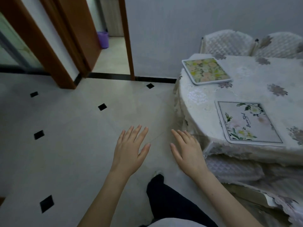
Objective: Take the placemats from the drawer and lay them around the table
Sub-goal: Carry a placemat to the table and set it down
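Two placemats lie on the table (255,79), which wears a pale flowered cloth. A white placemat with flower corners and script lettering (248,122) sits near the table's front edge. A yellow-green flowered placemat (207,70) rests at the far left corner. My left hand (131,149) hovers over the floor, palm down, fingers spread, holding nothing. My right hand (186,151) is also empty and spread, just left of the table's edge. No drawer is in view.
Two chairs with quilted covers (227,42) stand behind the table, and another padded seat (234,169) is tucked under its front. Tiled floor (73,128) stretches left toward an open doorway (113,51) with a purple bin (103,39). My dark trouser leg (164,199) is below.
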